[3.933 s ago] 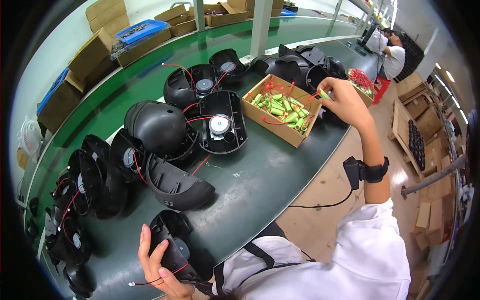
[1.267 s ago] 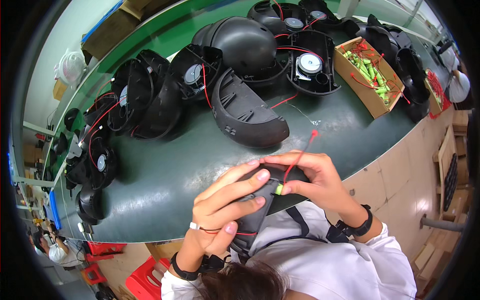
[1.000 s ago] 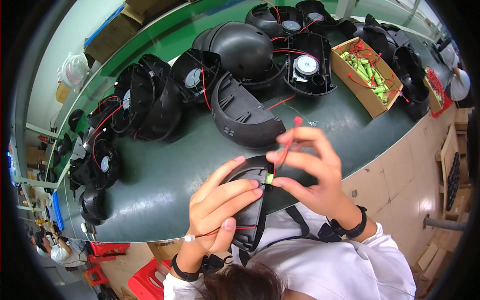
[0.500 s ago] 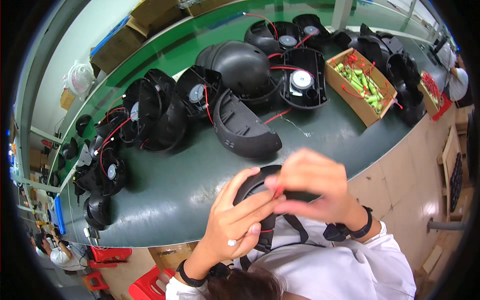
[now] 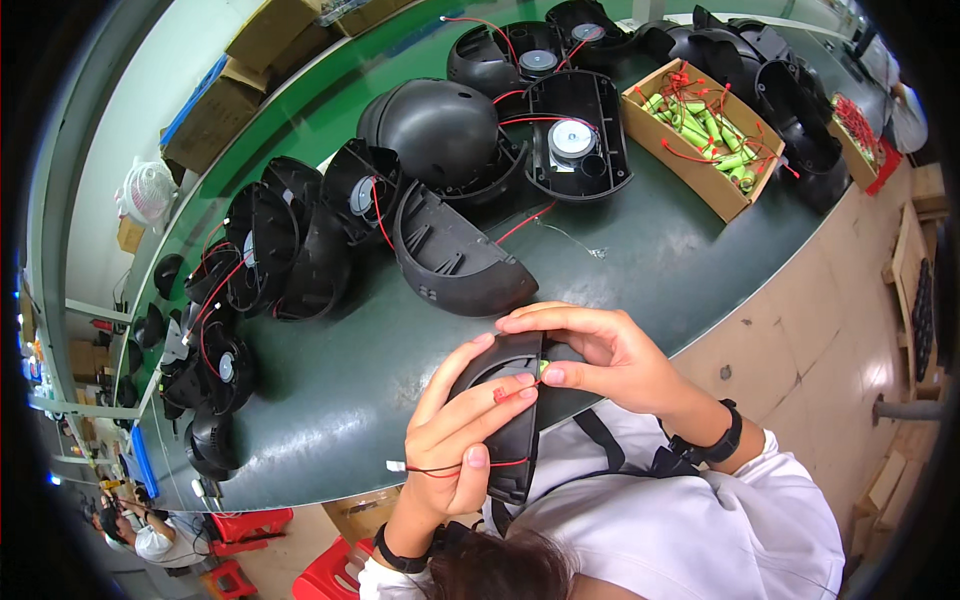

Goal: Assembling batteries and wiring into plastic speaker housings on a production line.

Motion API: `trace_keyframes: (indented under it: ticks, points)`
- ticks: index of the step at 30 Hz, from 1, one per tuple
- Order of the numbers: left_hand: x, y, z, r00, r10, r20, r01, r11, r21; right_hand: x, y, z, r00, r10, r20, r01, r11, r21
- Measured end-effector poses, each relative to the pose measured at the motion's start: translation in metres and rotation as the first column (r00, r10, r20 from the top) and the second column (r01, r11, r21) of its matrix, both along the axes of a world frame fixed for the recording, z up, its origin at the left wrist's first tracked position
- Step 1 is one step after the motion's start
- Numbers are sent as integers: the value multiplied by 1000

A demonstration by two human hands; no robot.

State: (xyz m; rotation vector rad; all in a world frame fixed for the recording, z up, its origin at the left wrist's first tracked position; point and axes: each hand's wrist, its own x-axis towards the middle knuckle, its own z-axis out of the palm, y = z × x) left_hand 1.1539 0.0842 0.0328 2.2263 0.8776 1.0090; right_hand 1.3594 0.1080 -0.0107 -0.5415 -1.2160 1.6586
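My left hand (image 5: 455, 430) is wrapped round a curved black plastic shell (image 5: 515, 440) near the table's front edge. A red and black wire with a white plug (image 5: 397, 466) comes out of the shell and crosses that hand. Between my left fingers shows a small red connector (image 5: 508, 394). My right hand (image 5: 610, 360) curves over the shell's far end, its fingertips on the rim. The right thumb presses at a green battery cell (image 5: 544, 367) at the shell's side; most of the cell is hidden.
A larger black half shell (image 5: 465, 255) lies just beyond my hands. Behind it are a black housing with a round speaker (image 5: 572, 140) and a domed black shell (image 5: 430, 130). A cardboard box (image 5: 735, 200) at right holds green cells with red wires. More housings with wires sit at left.
My right hand, blurred and raised beside the shell before, has come down onto its far end. The green cell and the white plug now show. The view has shifted slightly.
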Motion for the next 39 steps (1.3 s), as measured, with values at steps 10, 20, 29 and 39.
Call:
trace_keyframes:
  ticks: [10, 20, 29, 39]
  points:
    - [4, 5, 3, 1000, -15, 10, 15, 999, -51, -4, -6, 2, 957, -221, 188, 185, 964, 190]
    - [-34, -24, -2, 931, 332, 150, -322, 943, -87, -6, 48, 96, 728, -498, 472, 29, 709, 704]
    - [-61, -32, -28, 874, 400, 275, -443, 889, 115, -20, 213, 96, -8, -719, 695, -292, 667, 686]
    - [-86, -30, -27, 878, 361, 313, -414, 902, 121, 49, 304, 103, 704, -347, 620, -202, 739, 643]
